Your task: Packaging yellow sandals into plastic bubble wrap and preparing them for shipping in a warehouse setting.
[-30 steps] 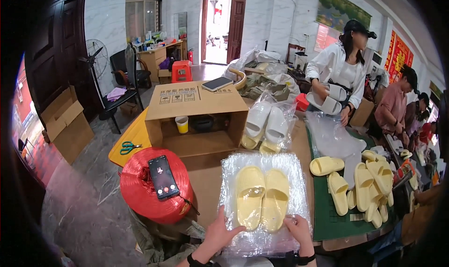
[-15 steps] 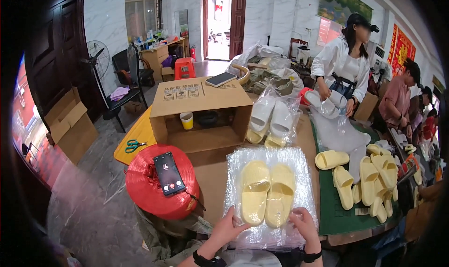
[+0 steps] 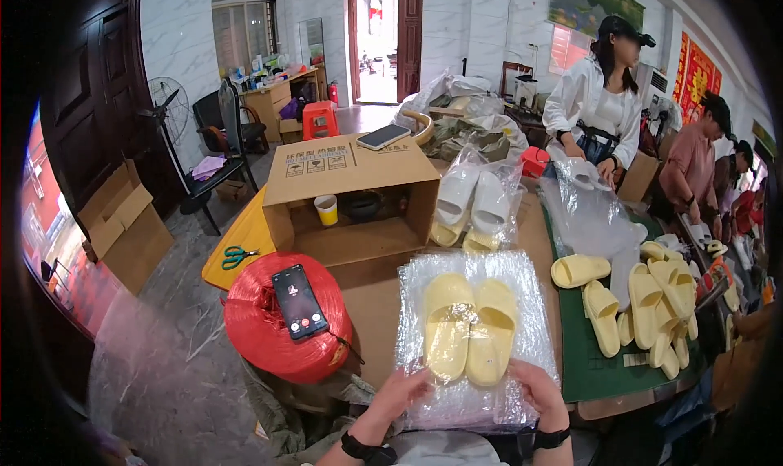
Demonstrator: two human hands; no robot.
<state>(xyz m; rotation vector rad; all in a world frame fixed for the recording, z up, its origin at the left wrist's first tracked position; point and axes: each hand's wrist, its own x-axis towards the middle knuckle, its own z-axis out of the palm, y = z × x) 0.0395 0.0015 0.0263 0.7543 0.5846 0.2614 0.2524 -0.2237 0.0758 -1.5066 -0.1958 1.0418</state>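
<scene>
A pair of pale yellow slippers lies side by side, toes pointing away from me, with clear plastic glinting over them. Beneath is a stack of clear plastic bags. At the lower left of the pair, my left hand has its fingers closed on the plastic by the heel. My right hand does the same by the right heel, its fingertips partly hidden. Both wrists wear black bands.
Left of the stack sits a red twine roll with a phone on top. Beyond stand an open cardboard box and bagged white slippers. Loose yellow slippers crowd a green mat; co-workers stand at right.
The slippers have shifted slightly away from me on the stack. My left fingers have turned inward at the heel. The nearest co-worker has lowered the white slippers.
</scene>
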